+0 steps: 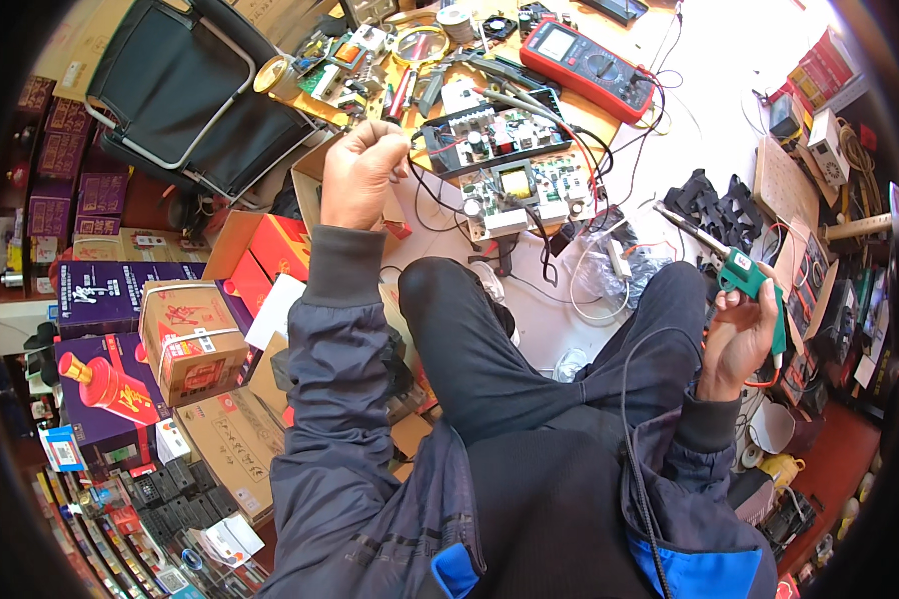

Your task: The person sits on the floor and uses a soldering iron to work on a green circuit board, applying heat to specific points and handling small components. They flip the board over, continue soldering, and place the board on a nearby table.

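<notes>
My left hand (pixel 363 178) is raised at the left edge of the workbench, with thumb and fingers pinched together. What it holds, if anything, is too small to make out. Just right of it lies an open black case (pixel 544 152) with a circuit board inside. A bare circuit board (pixel 569 195) with a yellow-wrapped transformer sits in front of that case. Out to the right, my right hand (pixel 737 344) grips a green soldering gun (pixel 743 274). Its long metal tip points up and left, well apart from the boards.
A red multimeter (pixel 591 68) with leads lies behind the boards. Loose parts and a yellow reel (pixel 420 45) crowd the bench's back. A folding chair (pixel 195 100) and stacked cartons (pixel 195 341) stand left. Black straps (pixel 711 205) and a clear plastic bag (pixel 644 272) lie right.
</notes>
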`<state>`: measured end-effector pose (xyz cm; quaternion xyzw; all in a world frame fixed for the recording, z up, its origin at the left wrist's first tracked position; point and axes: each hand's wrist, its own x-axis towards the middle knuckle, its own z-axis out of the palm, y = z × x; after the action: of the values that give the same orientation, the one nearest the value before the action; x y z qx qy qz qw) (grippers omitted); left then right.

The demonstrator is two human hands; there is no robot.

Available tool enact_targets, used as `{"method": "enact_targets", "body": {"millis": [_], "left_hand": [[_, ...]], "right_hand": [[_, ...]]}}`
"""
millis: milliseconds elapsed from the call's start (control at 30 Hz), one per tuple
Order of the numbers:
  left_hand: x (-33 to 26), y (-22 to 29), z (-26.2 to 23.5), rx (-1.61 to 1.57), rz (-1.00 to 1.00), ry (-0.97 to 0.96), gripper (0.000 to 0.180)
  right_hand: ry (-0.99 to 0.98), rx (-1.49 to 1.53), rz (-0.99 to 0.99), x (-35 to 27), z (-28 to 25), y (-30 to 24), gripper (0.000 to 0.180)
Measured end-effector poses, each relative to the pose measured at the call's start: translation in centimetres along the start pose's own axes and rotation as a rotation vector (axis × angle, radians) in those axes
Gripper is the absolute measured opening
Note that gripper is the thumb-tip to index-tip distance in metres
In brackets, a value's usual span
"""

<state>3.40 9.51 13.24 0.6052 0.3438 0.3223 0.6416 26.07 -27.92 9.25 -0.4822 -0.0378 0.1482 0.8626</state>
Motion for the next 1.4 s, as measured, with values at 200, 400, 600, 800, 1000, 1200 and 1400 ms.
{"method": "enact_targets", "body": {"millis": [200,400,600,800,1000,1200,1400], "left_hand": [[2.7,-2.5,-2.5,0.058,-0.133,0.134,0.009],[4.7,-3.4,-3.4,0.033,-0.218,0.134,0.011],[4.2,-3.5,-3.7,-0.09,-0.286,0.106,0.011],[3.3,-4.0,-3.6,-0.103,-0.268,0.146,0.018],[3.1,-4.2,-3.5,-0.164,-0.231,0.179,0.012],[2.2,-3.4,-2.8,-0.175,-0.136,0.104,0.008],[-0.2,-3.0,-2.7,-0.248,-0.131,0.002,0.009]], "right_hand": [[-0.008,-0.03,-0.005,-0.2,0.1,0.1,0.03],[-0.016,-0.056,-0.02,-0.4,0.2,0.1,0.03],[-0.021,-0.061,-0.014,-0.6,0.5,0.2,0.03],[-0.025,-0.063,-0.007,-0.7,0.6,0.4,0.031],[-0.042,-0.058,-0.007,-0.9,0.7,0.3,0.03],[-0.044,-0.045,-0.001,-1.3,1.2,0.1,0.031],[-0.043,-0.043,-0.019,-1.5,1.2,-0.3,0.031]]}}
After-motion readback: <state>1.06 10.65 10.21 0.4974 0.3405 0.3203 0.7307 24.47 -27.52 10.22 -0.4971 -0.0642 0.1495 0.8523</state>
